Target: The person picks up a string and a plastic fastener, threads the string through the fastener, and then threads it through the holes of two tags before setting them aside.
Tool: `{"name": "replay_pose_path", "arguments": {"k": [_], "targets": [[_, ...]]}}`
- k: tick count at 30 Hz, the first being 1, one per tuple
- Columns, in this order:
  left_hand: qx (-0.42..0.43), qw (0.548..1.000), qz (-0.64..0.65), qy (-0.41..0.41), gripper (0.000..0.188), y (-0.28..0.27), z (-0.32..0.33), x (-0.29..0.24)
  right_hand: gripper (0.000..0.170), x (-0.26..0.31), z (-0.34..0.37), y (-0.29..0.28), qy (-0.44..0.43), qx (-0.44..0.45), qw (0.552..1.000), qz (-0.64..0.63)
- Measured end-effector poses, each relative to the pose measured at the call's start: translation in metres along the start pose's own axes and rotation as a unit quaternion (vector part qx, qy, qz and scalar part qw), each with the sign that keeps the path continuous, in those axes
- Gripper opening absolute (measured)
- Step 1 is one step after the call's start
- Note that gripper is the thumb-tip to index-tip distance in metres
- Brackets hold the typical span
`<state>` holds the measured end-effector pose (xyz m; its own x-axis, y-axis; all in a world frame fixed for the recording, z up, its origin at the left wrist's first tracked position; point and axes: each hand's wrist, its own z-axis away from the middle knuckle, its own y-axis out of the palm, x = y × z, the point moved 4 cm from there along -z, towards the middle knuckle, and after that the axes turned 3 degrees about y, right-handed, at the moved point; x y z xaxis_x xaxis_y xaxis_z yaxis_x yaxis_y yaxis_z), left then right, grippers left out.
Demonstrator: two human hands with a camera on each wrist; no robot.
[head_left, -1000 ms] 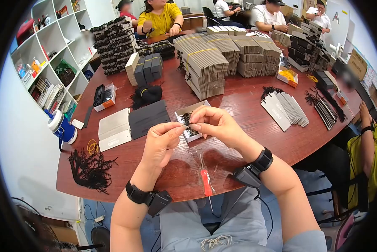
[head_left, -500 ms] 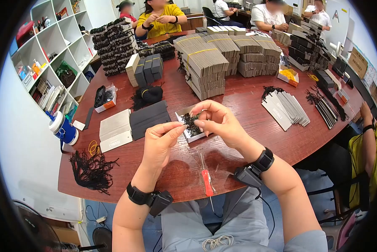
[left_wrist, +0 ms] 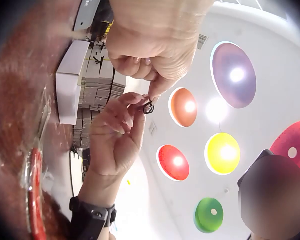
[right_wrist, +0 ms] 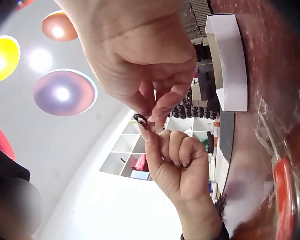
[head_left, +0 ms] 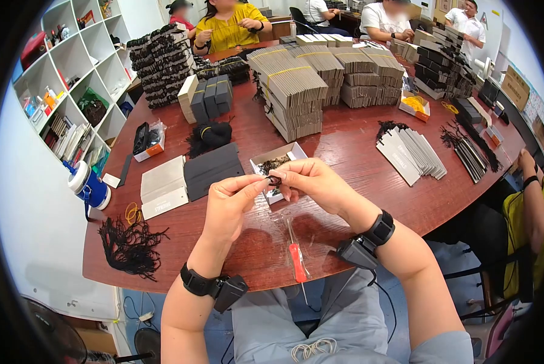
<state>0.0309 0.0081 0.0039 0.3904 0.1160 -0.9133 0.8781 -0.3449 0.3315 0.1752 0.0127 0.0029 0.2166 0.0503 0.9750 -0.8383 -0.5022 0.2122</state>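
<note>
A small black cord loop point(head_left: 275, 180) sits between my two hands above a white box point(head_left: 296, 153) of small dark pieces. My left hand point(head_left: 228, 207) pinches one side of the loop between thumb and forefinger. From the other side, the thumb and fingers of my right hand point(head_left: 313, 182) pinch it too. In the right wrist view the loop point(right_wrist: 140, 119) stands out as a bent black ring at the fingertips. In the left wrist view it shows as a dark curl point(left_wrist: 148, 108). Below the hands lies a red-handled screwdriver point(head_left: 297, 264) on clear plastic.
An open grey booklet point(head_left: 164, 182) with a dark cover lies left of the box, near a black tassel bundle point(head_left: 129, 246). Bundled grey card stacks point(head_left: 293, 85) rise behind. Tasselled grey cards point(head_left: 399, 158) lie to the right. People sit around the table.
Half a second ago my right fingers were spread wider, a little apart from the left. Now they are closer together, and the black loop shows between the fingertips.
</note>
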Motion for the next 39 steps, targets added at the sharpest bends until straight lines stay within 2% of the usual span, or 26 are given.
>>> {"name": "replay_pose_path", "arguments": {"k": [4,6,25,27,32,39], "targets": [[-0.013,1.000,-0.025,0.003,0.013,-0.0004,-0.0010,-0.0011,0.020,0.0019,-0.0004,0.0000,-0.006,-0.003,1.000,0.007],[-0.029,0.994,-0.074,0.068,0.013,0.0024,-0.0014,-0.0038,0.020,0.0016,-0.0008,-0.0006,-0.006,-0.005,1.000,0.005],[-0.057,0.967,-0.209,0.131,0.014,0.0028,0.0014,-0.0063,0.017,-0.0038,-0.0017,-0.0044,0.013,-0.043,0.999,-0.028],[-0.057,0.953,-0.260,0.141,0.014,0.0022,0.0018,-0.0064,0.016,-0.0044,-0.0015,-0.0043,0.011,-0.052,0.998,-0.030],[-0.063,0.953,-0.252,0.153,0.014,0.0039,0.0011,-0.0061,0.016,-0.0048,-0.0008,-0.0058,0.010,-0.083,0.996,-0.033],[-0.067,0.962,-0.223,0.145,0.013,0.0042,0.0013,-0.0063,0.017,-0.0031,-0.0006,-0.0072,0.000,-0.077,0.997,-0.031]]}}
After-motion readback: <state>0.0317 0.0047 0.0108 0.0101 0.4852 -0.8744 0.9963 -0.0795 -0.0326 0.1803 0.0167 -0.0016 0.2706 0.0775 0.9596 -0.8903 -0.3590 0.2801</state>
